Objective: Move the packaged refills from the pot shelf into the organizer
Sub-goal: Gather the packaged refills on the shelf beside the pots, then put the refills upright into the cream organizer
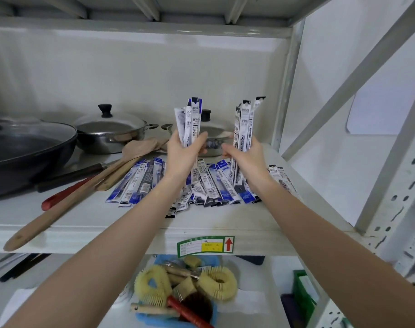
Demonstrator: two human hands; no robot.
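Many long blue-and-white packaged refills (pixel 208 185) lie fanned out on the white pot shelf (pixel 111 230). My left hand (pixel 181 152) is shut on an upright bundle of refills (pixel 191 119) above the pile. A little to its right, my right hand (pixel 245 155) grips a second upright bundle of refills (pixel 245 121). Both bundles stand in front of a steel pot. A few more refills (pixel 282 176) lie at the shelf's right end. No organizer can be made out for certain.
A dark wok (pixel 24 147) with a glass lid, two lidded steel pots (pixel 109 131) and wooden spatulas (pixel 83 185) fill the shelf's left and back. Below, a blue tray (pixel 211 311) holds brushes and sponges; a green box (pixel 303 294) stands at lower right. Metal uprights (pixel 400 190) rise at right.
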